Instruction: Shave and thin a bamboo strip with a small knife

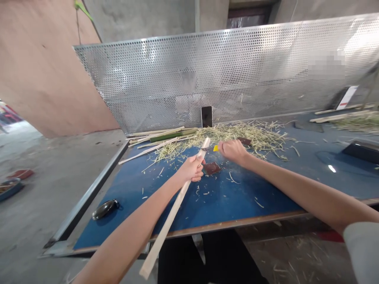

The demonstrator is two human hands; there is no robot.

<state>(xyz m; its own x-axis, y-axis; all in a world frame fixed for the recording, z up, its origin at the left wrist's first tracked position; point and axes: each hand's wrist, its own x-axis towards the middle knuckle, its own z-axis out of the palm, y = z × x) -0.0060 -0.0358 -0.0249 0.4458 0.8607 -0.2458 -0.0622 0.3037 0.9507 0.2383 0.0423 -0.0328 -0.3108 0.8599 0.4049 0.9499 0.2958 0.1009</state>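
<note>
A long pale wooden strip [170,221] slants from the middle of the blue table [142,205] down past its front edge. My left hand [192,169] is closed around it near its upper end. My right hand [232,151] grips a knife with a yellow handle [216,148], whose blade lies against the strip just above my left hand. Beneath the hands, a dark reddish-brown piece [212,169] rests on the table. Pale shavings [260,136] are heaped behind my right hand.
A phone [207,116] leans against the perforated metal panel [166,79] at the back. Strips and a green stalk [173,135] lie at the back left. A dark shiny object [105,209] sits front left, a black device [363,151] at the right.
</note>
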